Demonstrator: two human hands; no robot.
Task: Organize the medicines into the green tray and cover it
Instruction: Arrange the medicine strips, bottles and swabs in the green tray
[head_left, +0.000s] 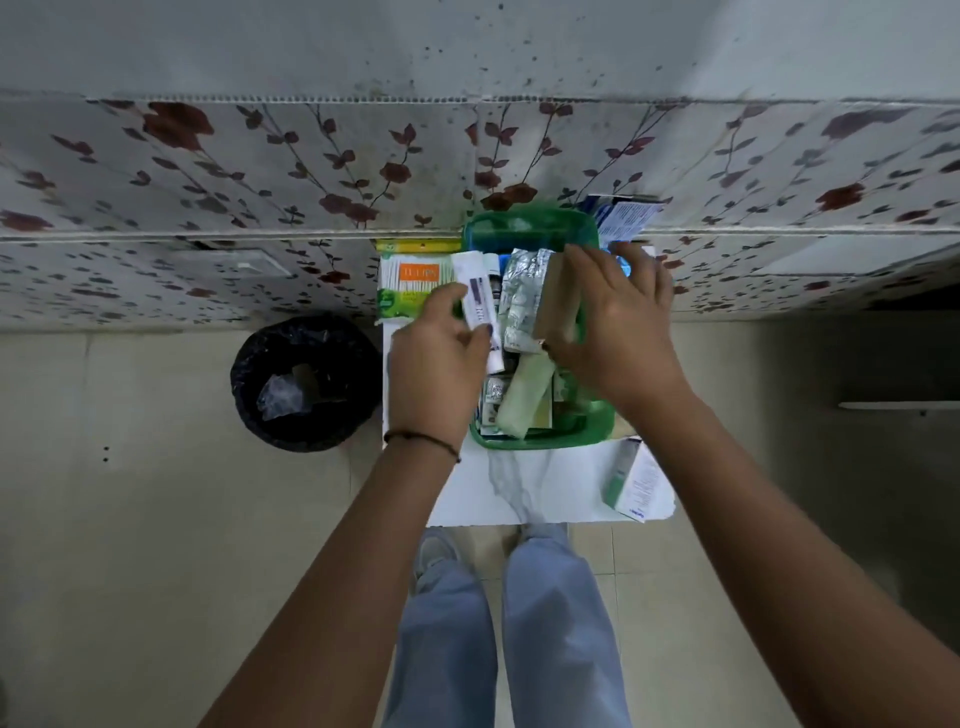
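The green tray (597, 423) sits on a small white table (545, 488), packed with medicine boxes and strips. My left hand (434, 364) grips a white medicine box (480, 306) with a purple label, held along the tray's left side. My right hand (618, 332) is over the tray and clasps a tan box (558, 306), pressed against upright silver blister strips (522, 291). A pale green tube box (524, 397) lies in the tray's near half. A green lid (524, 228) stands tilted behind the tray.
A cotton-bud pack (413, 288) lies left of the tray. A green-and-white medicine box (631, 480) rests at the table's near right corner; blue-and-white boxes (626, 213) sit behind right. A black-lined bin (304, 382) stands on the floor at left. A floral-papered wall is behind.
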